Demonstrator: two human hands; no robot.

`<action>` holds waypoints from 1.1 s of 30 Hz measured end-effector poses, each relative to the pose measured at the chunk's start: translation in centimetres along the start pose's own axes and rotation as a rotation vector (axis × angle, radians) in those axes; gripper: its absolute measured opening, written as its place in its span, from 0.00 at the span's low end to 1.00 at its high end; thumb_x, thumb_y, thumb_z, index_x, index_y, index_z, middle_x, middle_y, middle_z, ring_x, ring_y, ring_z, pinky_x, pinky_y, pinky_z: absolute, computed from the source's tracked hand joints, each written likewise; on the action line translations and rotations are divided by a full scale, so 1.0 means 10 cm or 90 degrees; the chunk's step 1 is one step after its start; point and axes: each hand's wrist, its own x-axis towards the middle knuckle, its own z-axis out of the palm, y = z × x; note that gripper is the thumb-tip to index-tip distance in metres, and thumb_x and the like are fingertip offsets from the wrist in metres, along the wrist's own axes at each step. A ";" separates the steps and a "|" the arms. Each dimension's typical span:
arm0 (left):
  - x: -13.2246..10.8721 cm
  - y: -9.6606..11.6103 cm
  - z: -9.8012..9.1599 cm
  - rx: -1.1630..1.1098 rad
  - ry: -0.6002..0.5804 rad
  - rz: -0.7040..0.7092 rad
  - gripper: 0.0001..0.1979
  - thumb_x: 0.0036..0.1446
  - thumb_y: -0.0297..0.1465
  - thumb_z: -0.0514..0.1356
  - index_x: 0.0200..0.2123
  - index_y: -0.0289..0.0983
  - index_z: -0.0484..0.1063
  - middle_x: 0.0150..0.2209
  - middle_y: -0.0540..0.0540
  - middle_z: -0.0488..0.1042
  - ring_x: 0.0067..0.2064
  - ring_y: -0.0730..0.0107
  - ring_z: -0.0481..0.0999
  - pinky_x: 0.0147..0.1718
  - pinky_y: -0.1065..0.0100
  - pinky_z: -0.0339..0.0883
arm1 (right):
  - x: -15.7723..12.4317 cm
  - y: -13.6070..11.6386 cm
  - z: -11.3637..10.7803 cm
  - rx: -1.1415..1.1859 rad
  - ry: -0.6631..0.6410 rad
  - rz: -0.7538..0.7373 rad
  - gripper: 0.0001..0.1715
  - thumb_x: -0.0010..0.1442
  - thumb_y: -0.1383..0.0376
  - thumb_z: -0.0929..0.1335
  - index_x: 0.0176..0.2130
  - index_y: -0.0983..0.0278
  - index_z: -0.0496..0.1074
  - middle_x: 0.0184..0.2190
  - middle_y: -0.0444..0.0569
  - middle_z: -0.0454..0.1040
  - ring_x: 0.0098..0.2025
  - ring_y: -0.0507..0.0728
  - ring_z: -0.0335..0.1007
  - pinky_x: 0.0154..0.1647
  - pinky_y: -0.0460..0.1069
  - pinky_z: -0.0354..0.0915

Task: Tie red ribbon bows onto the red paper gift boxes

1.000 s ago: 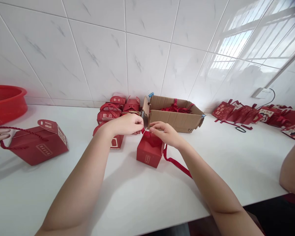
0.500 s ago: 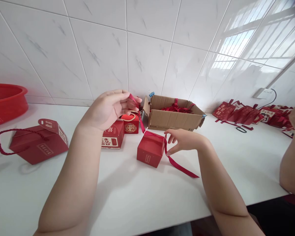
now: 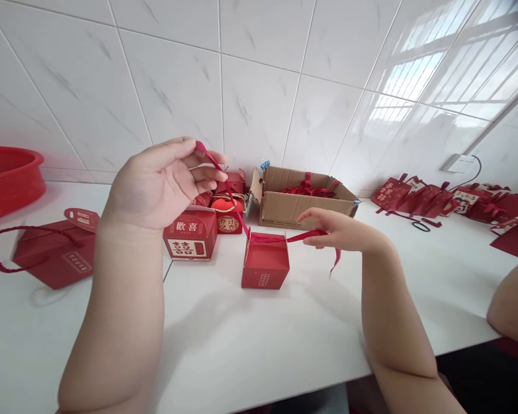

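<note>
With the box (image 3: 265,264) as my clock centre, it stands upright on the smooth white table (image 3: 250,339): blocky red card, straight folds, a small printed panel low on its front. A flat, satiny red ribbon (image 3: 304,236) crosses its top and leaves at both sides. My left hand (image 3: 164,184) is raised at ten o'clock, palm towards me, pinching the ribbon between thumb and forefinger; the strip slopes down past the other, loosely bent fingers. My right hand (image 3: 341,230) sits lower at two o'clock, back upward, fingers curled onto the ribbon's other run, with a short tail dangling beneath.

For edges, the carton (image 3: 304,210) bounds me at one o'clock, long, brown and corrugated, a heap of red ribbons (image 3: 307,188) inside. A crisp-cornered printed box (image 3: 190,236) stands at ten o'clock, a small box (image 3: 230,221) with twisted gold cord just behind it. At nine o'clock, my left forearm partly covers a rope box (image 3: 54,253); the plastic basket (image 3: 38,158) lies beyond it. Flat red pouches (image 3: 392,194) lean towards the glossy tiles (image 3: 176,86) at two o'clock. Another person's arm (image 3: 513,305) limits me past three. My widest room runs towards the table's slanting near edge, around five and six.
</note>
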 end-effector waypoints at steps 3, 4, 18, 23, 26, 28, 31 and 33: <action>0.01 -0.02 0.00 -0.004 0.015 0.020 0.10 0.56 0.27 0.55 0.24 0.36 0.71 0.27 0.47 0.75 0.28 0.70 0.74 0.26 0.70 0.66 | -0.08 -0.04 -0.07 0.099 0.068 -0.071 0.15 0.51 0.55 0.71 0.38 0.60 0.73 0.25 0.44 0.71 0.30 0.55 0.69 0.31 0.51 0.65; 0.02 -0.03 0.00 -0.007 0.018 0.025 0.09 0.56 0.27 0.56 0.24 0.35 0.72 0.27 0.47 0.75 0.28 0.70 0.73 0.25 0.71 0.65 | -0.10 -0.06 -0.08 0.143 0.100 -0.096 0.14 0.51 0.55 0.71 0.35 0.60 0.73 0.25 0.44 0.71 0.30 0.55 0.70 0.33 0.51 0.66; -0.01 -0.13 0.09 0.148 0.049 0.080 0.12 0.48 0.27 0.64 0.38 0.38 0.79 0.28 0.49 0.74 0.27 0.77 0.70 0.25 0.74 0.62 | 0.04 0.01 -0.04 0.441 0.174 -0.212 0.17 0.52 0.59 0.72 0.44 0.56 0.74 0.45 0.47 0.76 0.39 0.56 0.76 0.44 0.54 0.70; 0.02 -0.18 0.12 0.153 0.046 0.118 0.12 0.46 0.25 0.64 0.38 0.38 0.78 0.29 0.49 0.74 0.25 0.79 0.67 0.24 0.75 0.60 | 0.10 0.00 0.02 0.404 0.338 -0.192 0.14 0.54 0.53 0.71 0.36 0.59 0.78 0.27 0.45 0.74 0.24 0.49 0.68 0.28 0.47 0.67; 0.04 -0.21 0.14 0.130 0.047 0.153 0.10 0.45 0.25 0.65 0.35 0.37 0.78 0.31 0.48 0.76 0.24 0.81 0.66 0.22 0.75 0.59 | 0.12 -0.01 0.04 0.413 0.437 -0.211 0.17 0.53 0.51 0.71 0.34 0.60 0.79 0.23 0.44 0.70 0.22 0.48 0.62 0.23 0.46 0.63; 0.04 -0.23 0.16 0.119 0.051 0.168 0.10 0.45 0.25 0.65 0.34 0.37 0.77 0.32 0.48 0.77 0.22 0.81 0.65 0.20 0.75 0.57 | 0.13 -0.03 0.05 0.445 0.470 -0.232 0.16 0.52 0.52 0.72 0.35 0.59 0.79 0.25 0.44 0.71 0.21 0.47 0.61 0.22 0.46 0.62; 0.05 -0.25 0.18 0.100 0.068 0.182 0.14 0.46 0.25 0.64 0.39 0.40 0.73 0.32 0.48 0.77 0.22 0.80 0.65 0.19 0.75 0.56 | 0.13 -0.08 0.06 0.487 0.505 -0.262 0.13 0.50 0.54 0.74 0.34 0.59 0.79 0.25 0.43 0.72 0.20 0.46 0.61 0.20 0.44 0.60; 0.04 -0.26 0.20 0.088 0.082 0.193 0.14 0.46 0.25 0.64 0.38 0.42 0.70 0.31 0.50 0.77 0.22 0.79 0.64 0.19 0.75 0.56 | 0.12 -0.12 0.05 0.501 0.534 -0.284 0.12 0.49 0.55 0.74 0.32 0.60 0.78 0.24 0.42 0.72 0.19 0.46 0.60 0.19 0.44 0.60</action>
